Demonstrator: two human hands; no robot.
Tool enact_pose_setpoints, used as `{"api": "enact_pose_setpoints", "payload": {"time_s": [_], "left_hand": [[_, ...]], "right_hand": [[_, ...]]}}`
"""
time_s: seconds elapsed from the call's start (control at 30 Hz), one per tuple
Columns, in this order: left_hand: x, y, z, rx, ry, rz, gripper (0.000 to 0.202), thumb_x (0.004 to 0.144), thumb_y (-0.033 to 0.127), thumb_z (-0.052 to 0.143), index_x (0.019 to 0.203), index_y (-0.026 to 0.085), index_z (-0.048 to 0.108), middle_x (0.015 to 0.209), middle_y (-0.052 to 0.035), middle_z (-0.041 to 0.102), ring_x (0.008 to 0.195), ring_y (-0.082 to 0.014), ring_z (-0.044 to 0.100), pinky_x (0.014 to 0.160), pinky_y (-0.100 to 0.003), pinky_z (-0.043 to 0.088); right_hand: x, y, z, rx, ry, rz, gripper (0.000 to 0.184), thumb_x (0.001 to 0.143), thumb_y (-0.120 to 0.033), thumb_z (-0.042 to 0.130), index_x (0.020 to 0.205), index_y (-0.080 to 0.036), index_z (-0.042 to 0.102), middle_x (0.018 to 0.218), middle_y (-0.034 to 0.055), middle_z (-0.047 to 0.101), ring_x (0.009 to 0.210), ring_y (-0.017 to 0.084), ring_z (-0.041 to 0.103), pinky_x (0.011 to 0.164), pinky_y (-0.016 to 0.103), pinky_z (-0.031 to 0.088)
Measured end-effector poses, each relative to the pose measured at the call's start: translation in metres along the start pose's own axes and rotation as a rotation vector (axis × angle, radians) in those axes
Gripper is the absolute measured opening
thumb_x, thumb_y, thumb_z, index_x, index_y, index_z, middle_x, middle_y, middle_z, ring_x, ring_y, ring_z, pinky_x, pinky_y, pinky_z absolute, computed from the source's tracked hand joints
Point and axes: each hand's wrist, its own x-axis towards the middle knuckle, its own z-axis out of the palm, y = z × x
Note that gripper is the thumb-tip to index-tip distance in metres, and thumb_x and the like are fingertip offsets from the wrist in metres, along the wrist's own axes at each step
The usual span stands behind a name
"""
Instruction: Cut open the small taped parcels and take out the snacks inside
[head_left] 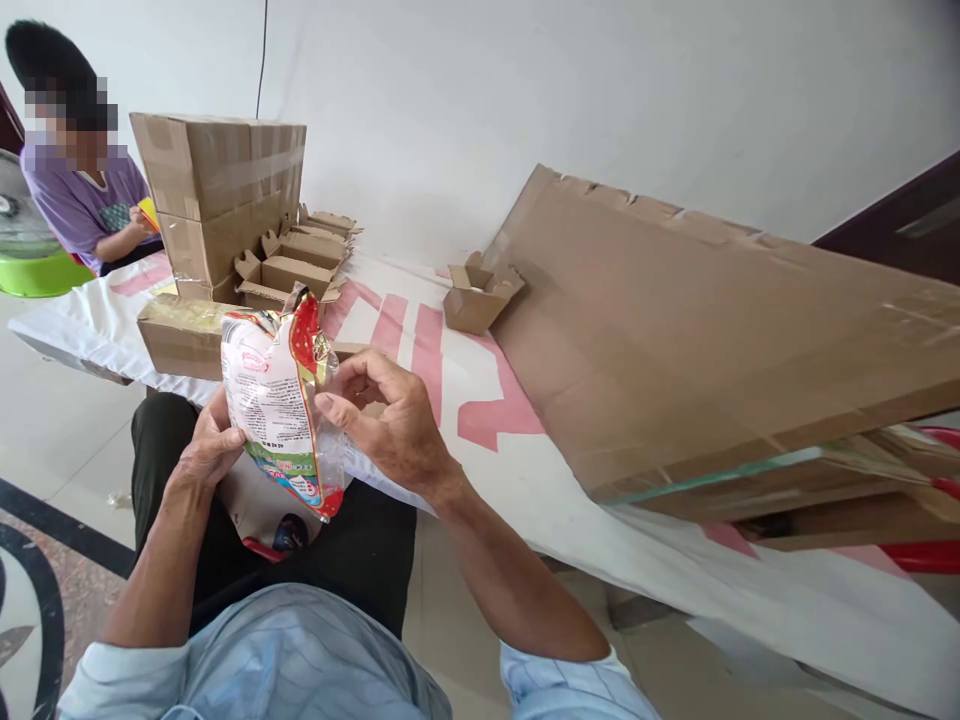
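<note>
A printed plastic snack bag (274, 400), white and red with a clear side panel, is held upright above my lap. My left hand (212, 440) grips its lower left side, thumb on the front and the other fingers behind it. At the bag's right edge is my right hand (386, 410), its fingers curled and the thumb near the clear panel. Whether the right fingertips pinch the plastic is hard to make out. The bag's top looks crumpled, and I cannot tell if it is sealed.
On the cloth-covered table (397, 325) stand stacked cartons (225, 190), several open small boxes (296, 260), a taped box (180, 335) and a lone open box (476, 300). A big cardboard box (712, 330) fills the right. A person in purple (90, 200) sits at far left, holding something yellow.
</note>
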Motion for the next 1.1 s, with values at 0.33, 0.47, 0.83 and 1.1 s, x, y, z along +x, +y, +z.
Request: {"api": "enact_pose_setpoints", "payload": {"time_s": [0.33,0.47,0.83,1.1], "left_hand": [[-0.011,-0.007,-0.015,0.030,0.012,-0.052,0.089,0.060,0.042,0.115,0.140,0.020,0.080,0.131,-0.0167,0.088,0.130,-0.0435,0.082,0.112,-0.050,0.069],[-0.014,-0.010,-0.020,0.024,0.012,-0.057,0.091,0.060,0.042,0.114,0.142,0.020,0.080,0.133,-0.0171,0.087,0.128,-0.0432,0.083,0.107,-0.049,0.071],[-0.014,-0.002,-0.025,0.151,0.056,0.055,0.102,0.058,0.037,0.117,0.151,0.022,0.075,0.138,-0.0156,0.085,0.128,-0.0398,0.083,0.098,-0.040,0.073],[-0.016,0.006,-0.025,0.183,0.107,0.093,0.099,0.058,0.035,0.117,0.147,0.021,0.077,0.137,-0.0156,0.085,0.130,-0.0397,0.082,0.102,-0.041,0.071]], "right_hand": [[0.001,-0.001,0.009,-0.071,-0.035,0.088,0.030,0.090,-0.041,0.085,0.087,-0.026,0.059,0.078,-0.0034,0.065,0.069,0.014,0.057,0.064,0.032,0.049],[0.001,-0.004,0.009,-0.153,-0.039,0.134,0.027,0.088,-0.034,0.083,0.085,-0.026,0.057,0.078,-0.0035,0.064,0.068,0.014,0.056,0.065,0.033,0.048],[0.007,-0.012,0.001,-0.530,-0.172,0.151,0.046,0.087,-0.034,0.085,0.125,-0.024,0.062,0.106,0.0057,0.079,0.090,0.024,0.072,0.079,0.039,0.055],[0.008,0.000,0.008,-0.509,-0.084,-0.048,0.037,0.090,-0.028,0.078,0.125,-0.023,0.071,0.105,0.0085,0.079,0.092,0.026,0.072,0.075,0.038,0.058]]}}
